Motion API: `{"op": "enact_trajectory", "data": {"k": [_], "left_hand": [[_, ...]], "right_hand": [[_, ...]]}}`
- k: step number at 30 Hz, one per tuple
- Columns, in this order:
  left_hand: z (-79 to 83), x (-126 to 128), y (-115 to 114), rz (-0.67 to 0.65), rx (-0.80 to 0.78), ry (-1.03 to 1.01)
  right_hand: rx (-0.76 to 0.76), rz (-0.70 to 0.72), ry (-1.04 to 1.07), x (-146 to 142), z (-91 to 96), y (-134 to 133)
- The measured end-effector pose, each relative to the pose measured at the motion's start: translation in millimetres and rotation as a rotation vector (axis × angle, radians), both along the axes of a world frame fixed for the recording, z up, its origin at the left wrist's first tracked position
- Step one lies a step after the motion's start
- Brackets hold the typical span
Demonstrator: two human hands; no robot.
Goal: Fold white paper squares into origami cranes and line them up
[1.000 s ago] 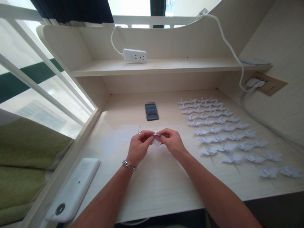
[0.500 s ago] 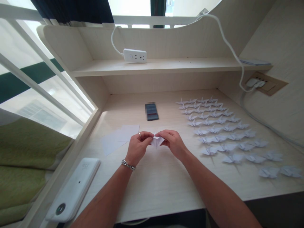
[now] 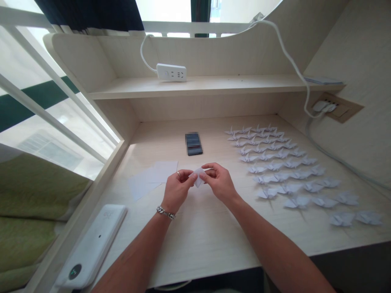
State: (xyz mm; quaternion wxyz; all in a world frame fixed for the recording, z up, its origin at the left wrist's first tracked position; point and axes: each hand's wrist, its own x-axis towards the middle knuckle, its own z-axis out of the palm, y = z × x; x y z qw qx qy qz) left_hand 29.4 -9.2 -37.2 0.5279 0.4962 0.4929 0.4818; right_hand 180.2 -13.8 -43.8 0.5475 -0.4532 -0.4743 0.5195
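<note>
Between my two hands is a small folded piece of white paper (image 3: 198,179), now a diamond shape with its point toward me. My left hand (image 3: 178,188) pinches its left corner between thumb and fingers; a ring and a chain bracelet are on that arm. My right hand (image 3: 220,182) pinches the right side, thumb on the front face. Flat white paper sheets (image 3: 154,175) lie on the desk just left of my left hand. Several rows of folded paper cranes (image 3: 287,165) stand to the right of my right hand.
A dark phone-like object (image 3: 193,143), pixelated, lies beyond my hands on the desk (image 3: 195,244). A white power bank (image 3: 91,246) is at the left edge. On the shelf sits a white power strip (image 3: 171,73). Its cable (image 3: 287,49) runs to a wall socket (image 3: 339,107).
The folded paper has turned from a wide, winged shape into a closed diamond facing me. My right thumb has come onto its front. The view has shifted slightly.
</note>
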Motion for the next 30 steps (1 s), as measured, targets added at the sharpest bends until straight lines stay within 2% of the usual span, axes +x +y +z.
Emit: {"op": "enact_trajectory", "data": {"k": [8,12,17,22,26,30], "left_hand": [[-3.6,-2.8,1.1,-0.009,0.107,0.153],[-3.5,-2.0,0.1,0.012,0.162,0.229],[-1.8,-0.9,0.5,-0.031,0.106,0.193],[2.7,-1.7,-2.8,-0.097,0.157,0.362],[1.4,-1.1,-3.6,-0.144,0.137,0.346],[0.2,-3.7,-0.2,-0.099,0.122,0.321]], "right_hand": [[-0.043,0.095,-0.084,0.9,-1.3,-0.1],[-0.067,0.149,-0.053,-0.3,-1.6,-0.3],[-0.037,0.064,-0.031,0.2,-3.5,1.7],[0.073,0.015,-0.240,4.3,0.3,0.2],[0.107,-0.076,-0.303,4.5,1.7,-0.2],[0.104,-0.125,-0.256,4.1,-0.8,2.5]]}}
